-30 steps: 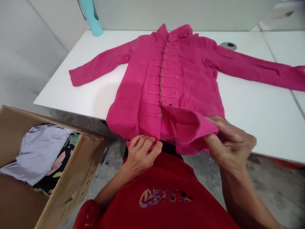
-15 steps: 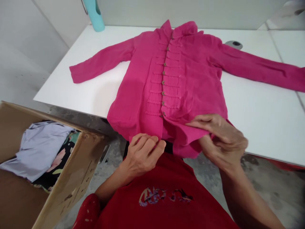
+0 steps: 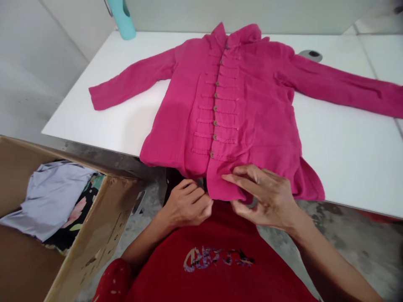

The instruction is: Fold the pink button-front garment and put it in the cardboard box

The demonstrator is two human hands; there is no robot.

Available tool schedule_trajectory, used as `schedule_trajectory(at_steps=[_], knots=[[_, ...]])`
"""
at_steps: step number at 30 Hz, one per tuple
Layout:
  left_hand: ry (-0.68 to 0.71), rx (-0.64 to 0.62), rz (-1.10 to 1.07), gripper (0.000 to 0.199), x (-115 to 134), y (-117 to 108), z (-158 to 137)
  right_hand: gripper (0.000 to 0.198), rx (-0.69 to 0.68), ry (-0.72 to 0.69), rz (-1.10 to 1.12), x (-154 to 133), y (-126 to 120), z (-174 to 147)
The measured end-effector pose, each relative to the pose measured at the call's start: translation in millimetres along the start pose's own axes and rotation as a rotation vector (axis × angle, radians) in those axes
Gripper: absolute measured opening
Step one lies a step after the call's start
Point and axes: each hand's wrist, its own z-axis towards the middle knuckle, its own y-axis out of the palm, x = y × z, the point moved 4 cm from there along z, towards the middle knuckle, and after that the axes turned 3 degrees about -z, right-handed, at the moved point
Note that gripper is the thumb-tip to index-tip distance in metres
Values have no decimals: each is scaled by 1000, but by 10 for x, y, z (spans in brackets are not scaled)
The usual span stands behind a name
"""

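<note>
So there's a bright pink long-sleeved button-up shirt [image 3: 270, 109] lying front-up on the white flat worktop [image 3: 340, 159], sleeves spread out, bottom hem poking past the near edge. Right hand [image 3: 261, 193] has a narrow grip on the hem, thumb below and fingers on top. Left hand [image 3: 189, 203] is curled up, tips right at the front flap's bottom corner; can't tell if its grip has any cloth. Open brown cardboard box [image 3: 94, 239] sits off left, pale lilac fabric [image 3: 52, 195] inside.
</note>
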Motion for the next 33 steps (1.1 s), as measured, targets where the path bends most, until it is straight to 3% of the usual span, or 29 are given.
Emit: schedule_trajectory(at_steps=[5,7,11,15,20,23,28,33], knots=[[-276,113,-77,13,-207,-79,137,50,-34,0,224,56,-117,-33],[-321,140,33,12,-239,-54,197,39,-7,58,316,103,-172,-31],[-344,119,282,14,-279,9,334,13,190,352,161,345,-331,-79],[-367,107,319,19,-402,-2,487,16,411,694,-85,756,-539,-340],[-362,59,249,16,-561,44,668,29,324,950,-202,1171,-658,-767],[-405,38,151,14,-582,74,724,28,252,956,-182,1224,-646,-823],[-495,-15,79,11,-566,100,749,23,115,854,-88,1221,-610,-631],[-522,1,34,11,-578,134,766,31,46,806,-186,1260,-580,-576]])
